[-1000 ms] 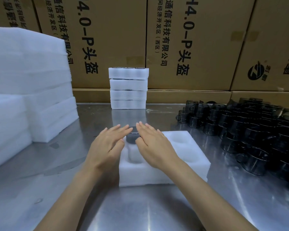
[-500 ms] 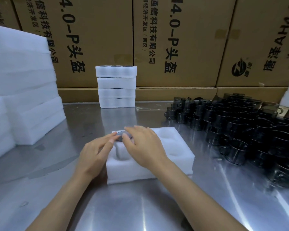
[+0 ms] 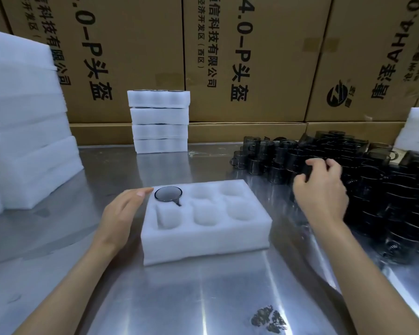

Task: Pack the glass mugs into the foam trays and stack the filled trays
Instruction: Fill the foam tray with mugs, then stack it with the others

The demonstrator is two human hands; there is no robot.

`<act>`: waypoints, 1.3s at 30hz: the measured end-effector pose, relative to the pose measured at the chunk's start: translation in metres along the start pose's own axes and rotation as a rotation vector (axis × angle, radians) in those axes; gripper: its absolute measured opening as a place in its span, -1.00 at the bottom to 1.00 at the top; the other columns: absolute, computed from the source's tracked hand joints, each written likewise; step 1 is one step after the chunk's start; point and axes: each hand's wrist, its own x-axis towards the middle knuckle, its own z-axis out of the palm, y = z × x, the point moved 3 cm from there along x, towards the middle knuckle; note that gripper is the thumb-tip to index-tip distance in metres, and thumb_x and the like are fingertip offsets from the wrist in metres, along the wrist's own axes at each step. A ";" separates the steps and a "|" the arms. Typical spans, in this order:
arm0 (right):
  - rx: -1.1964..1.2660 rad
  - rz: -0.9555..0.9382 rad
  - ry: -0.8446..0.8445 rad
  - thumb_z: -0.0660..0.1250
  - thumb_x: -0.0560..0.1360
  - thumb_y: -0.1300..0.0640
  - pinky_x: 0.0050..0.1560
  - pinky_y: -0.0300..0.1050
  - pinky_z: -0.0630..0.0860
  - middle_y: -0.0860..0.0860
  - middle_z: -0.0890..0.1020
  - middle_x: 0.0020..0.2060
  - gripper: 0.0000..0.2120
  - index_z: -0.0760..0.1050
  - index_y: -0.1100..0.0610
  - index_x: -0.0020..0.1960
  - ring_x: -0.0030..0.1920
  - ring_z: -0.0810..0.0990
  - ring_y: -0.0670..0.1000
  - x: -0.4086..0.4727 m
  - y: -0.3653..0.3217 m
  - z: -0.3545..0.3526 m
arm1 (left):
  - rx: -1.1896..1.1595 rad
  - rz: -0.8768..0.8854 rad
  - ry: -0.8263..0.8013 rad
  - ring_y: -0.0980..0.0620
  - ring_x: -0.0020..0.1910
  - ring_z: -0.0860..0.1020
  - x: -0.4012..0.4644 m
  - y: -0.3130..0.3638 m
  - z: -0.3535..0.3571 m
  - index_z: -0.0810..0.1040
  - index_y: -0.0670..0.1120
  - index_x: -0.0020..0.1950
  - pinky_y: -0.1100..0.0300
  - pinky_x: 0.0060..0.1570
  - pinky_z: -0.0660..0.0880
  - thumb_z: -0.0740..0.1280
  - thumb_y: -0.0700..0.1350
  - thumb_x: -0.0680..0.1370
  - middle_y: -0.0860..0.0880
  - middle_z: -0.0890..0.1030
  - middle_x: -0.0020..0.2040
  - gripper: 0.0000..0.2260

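Steel table; foam tray central, steadied by left hand, fingers flat against its left wall. Right of tray, right hand grips a mug from the heap. One mug seated far-left pocket.

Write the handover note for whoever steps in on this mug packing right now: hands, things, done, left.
Left hand: open, resting against the left side of the foam tray.
Right hand: curled round a dark mug in the mug pile on the right; not lifted clear yet.
Tray: six pockets; one mug sits in the far-left pocket, five empty.
Filled stack: four trays at the back of the steel table.
Spare foam: piled at left.
Left to do: fill five pockets, then put this tray on the stack.
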 end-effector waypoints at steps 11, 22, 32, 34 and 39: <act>-0.013 0.142 0.011 0.30 0.53 0.24 -0.09 0.04 0.39 0.19 0.48 0.14 -0.77 0.46 0.16 0.19 0.13 0.47 0.25 0.018 0.024 0.004 | -0.024 -0.003 -0.017 0.04 0.13 0.52 0.000 0.001 0.001 0.60 0.11 0.05 0.06 0.24 0.37 0.09 0.06 0.50 0.13 0.60 0.08 -0.69; 0.413 -0.416 0.163 0.35 0.50 0.04 -0.06 -0.39 0.24 0.03 0.44 0.11 -0.82 0.47 0.15 -0.15 0.11 0.32 -0.04 -0.024 -0.047 -0.007 | -0.016 0.023 -0.011 0.12 0.14 0.51 0.000 0.007 0.004 0.60 0.16 0.00 0.17 0.20 0.36 0.11 0.05 0.51 0.16 0.59 0.06 -0.73; 0.673 -0.358 -0.395 0.39 0.44 -0.10 -0.23 -0.27 0.31 -0.11 0.41 -0.28 -0.67 0.35 0.04 -0.34 -0.25 0.40 -0.18 -0.035 -0.117 0.038 | -0.046 0.018 -0.010 0.24 0.10 0.50 0.002 0.005 0.006 0.61 0.17 -0.03 0.43 0.08 0.34 0.12 0.04 0.50 0.19 0.60 0.03 -0.74; 0.657 -0.338 -0.471 0.38 0.44 -0.12 -0.22 -0.25 0.30 -0.11 0.42 -0.25 -0.69 0.38 0.00 -0.33 -0.24 0.41 -0.19 -0.033 -0.127 0.051 | -0.056 0.015 -0.009 0.26 0.09 0.50 0.003 0.005 0.005 0.61 0.16 -0.03 0.46 0.06 0.34 0.12 0.04 0.51 0.19 0.60 0.02 -0.74; 0.539 -0.334 -0.591 0.39 0.43 -0.15 -0.19 -0.28 0.35 -0.06 0.50 -0.02 -0.78 0.41 -0.12 -0.29 -0.11 0.45 -0.22 -0.038 -0.130 0.081 | -0.049 0.027 -0.007 0.27 0.10 0.49 0.004 0.004 0.006 0.61 0.17 -0.03 0.48 0.06 0.33 0.13 0.03 0.51 0.29 0.60 -0.02 -0.75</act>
